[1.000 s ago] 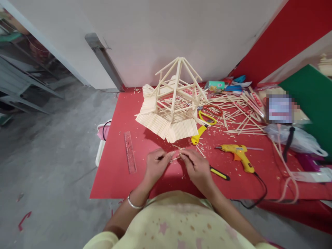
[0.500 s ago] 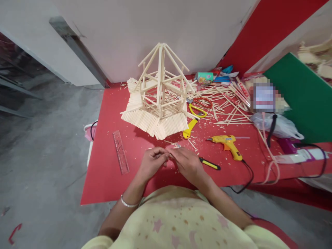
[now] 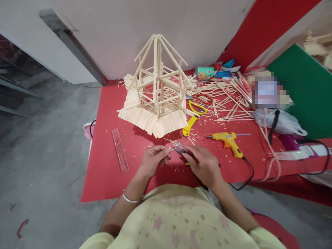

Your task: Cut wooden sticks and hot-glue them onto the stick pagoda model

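Left hand: the left hand [image 3: 156,160] has thumb and finger pinched together on a short stick piece [image 3: 170,149], its small end just showing at the fingertips.
Right hand: the right hand [image 3: 205,164] is closed around a metal cutting tool [image 3: 177,151]; the tool's jaws stand apart, just beside the piece.
Good cutting: if the piece is to be cut, I would hold it firmly, square to the jaws, with the left fingertips well behind the cutting line; so small an offcut may jump away.
Ahead of both hands: a stick frame [image 3: 156,77] with a peaked top stands upright on the red counter [image 3: 100,183].
Left of left hand: a clear ruler [image 3: 120,150].
Right of right hand: a yellow glue gun [image 3: 228,139], lying on its side.
Containers, ahead and right of right hand: a green-labelled container [image 3: 206,73] lies down, its contents I cannot tell; farther right, a crumpled plastic bag [image 3: 286,122], contents also unclear.
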A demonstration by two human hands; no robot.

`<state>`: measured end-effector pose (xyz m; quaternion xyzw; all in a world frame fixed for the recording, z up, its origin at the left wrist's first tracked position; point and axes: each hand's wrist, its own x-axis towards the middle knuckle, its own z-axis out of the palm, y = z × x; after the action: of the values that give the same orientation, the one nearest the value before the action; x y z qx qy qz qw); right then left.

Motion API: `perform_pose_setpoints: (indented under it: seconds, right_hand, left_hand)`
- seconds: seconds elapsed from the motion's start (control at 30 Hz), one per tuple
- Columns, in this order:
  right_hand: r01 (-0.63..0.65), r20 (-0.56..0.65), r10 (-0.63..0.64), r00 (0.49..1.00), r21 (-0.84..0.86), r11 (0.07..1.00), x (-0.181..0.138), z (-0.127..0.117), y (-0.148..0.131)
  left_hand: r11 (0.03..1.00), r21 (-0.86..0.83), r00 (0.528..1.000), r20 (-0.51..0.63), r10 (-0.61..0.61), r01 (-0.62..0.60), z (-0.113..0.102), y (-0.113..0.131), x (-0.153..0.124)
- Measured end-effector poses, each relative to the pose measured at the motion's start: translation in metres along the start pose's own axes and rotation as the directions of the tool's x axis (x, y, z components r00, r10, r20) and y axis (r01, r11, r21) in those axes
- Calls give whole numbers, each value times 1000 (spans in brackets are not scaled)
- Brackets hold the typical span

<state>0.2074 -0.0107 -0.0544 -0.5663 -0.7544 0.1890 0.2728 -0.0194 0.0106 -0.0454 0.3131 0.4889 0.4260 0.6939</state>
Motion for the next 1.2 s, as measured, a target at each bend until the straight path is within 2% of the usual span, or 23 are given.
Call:
perform_pose_setpoints:
  seconds: [0.1,0.17,0.23,0.33,0.47,0.6,0.77,0.87,0.97,1.03,1.2]
  right_hand:
    - [12,93,14,996,-275,961,-22,-17,15]
    - [51,171,17,985,-382,923,-32,-24,17]
    - [82,216,13,976,-425,901,-37,-28,15]
    - [80,179,-8,984,-402,912,-29,-28,6]
    - [-7,42,23,999,-360,933,9,-29,-5]
    - [-78,9,89,996,-404,911,58,-28,-7]
    - [-161,47,212,976,-502,850,112,-25,16]
    - [-191,14,238,971,-554,810,149,-29,38]
    - [-148,23,202,979,-603,784,189,-32,62]
    - [-129,73,228,971,-640,758,211,-32,75]
    - [-48,176,206,963,-638,768,237,-29,85]
  left_hand:
    - [1000,-24,999,-38,4,-5,0,-5,2]
    - [999,-54,998,-58,6,-9,1,-7,3]
    - [998,-69,998,-62,1,-5,3,-8,3]
    - [997,-71,998,-65,-5,1,6,-8,3]
    - [994,-100,995,-94,23,-33,9,-8,5]
    - [989,-141,992,-119,32,-49,12,-6,4]
    - [979,-199,993,-114,28,-50,8,-6,3]
    - [976,-212,995,-94,24,-44,3,-9,6]
    - [974,-221,995,-91,28,-47,1,-11,8]
    - [971,-232,994,-108,32,-57,1,-10,9]
    - [964,-252,990,-135,48,-82,-3,-12,7]
